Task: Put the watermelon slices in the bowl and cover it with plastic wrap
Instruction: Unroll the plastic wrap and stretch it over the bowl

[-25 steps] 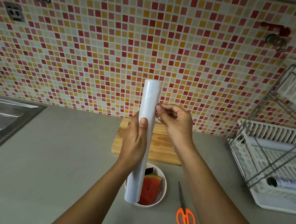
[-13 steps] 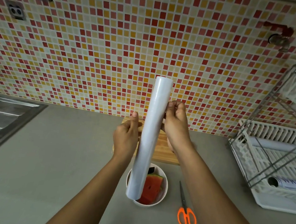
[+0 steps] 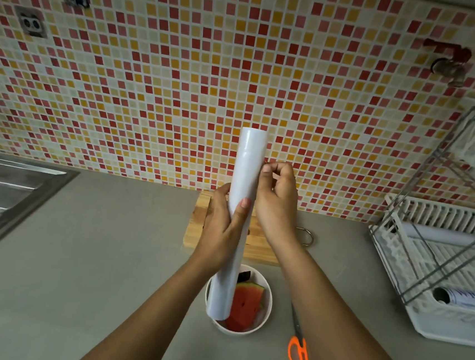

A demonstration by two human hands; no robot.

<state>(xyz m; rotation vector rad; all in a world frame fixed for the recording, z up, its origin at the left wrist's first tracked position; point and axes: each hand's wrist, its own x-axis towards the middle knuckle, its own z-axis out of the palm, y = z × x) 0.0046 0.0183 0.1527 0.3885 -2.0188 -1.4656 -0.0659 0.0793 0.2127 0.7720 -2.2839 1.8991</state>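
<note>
A white roll of plastic wrap (image 3: 246, 169) stands nearly upright in front of me, above the counter. My left hand (image 3: 222, 230) grips the roll around its middle, thumb across the front. My right hand (image 3: 276, 201) is at the roll's right edge with thumb and fingertips pinched together on the film there. Below the roll's lower end sits a white bowl (image 3: 267, 313) with red watermelon slices (image 3: 244, 305) in it; the roll hides the bowl's left part.
A wooden cutting board (image 3: 197, 228) lies behind my hands against the tiled wall. Orange-handled scissors (image 3: 299, 351) lie right of the bowl. A white dish rack (image 3: 439, 269) with rolls in it stands at the right. A steel sink (image 3: 2, 195) is at the left.
My left hand has closed around the roll again after letting go briefly. The roll has straightened from a tilt, and my right hand now pinches at its right edge.
</note>
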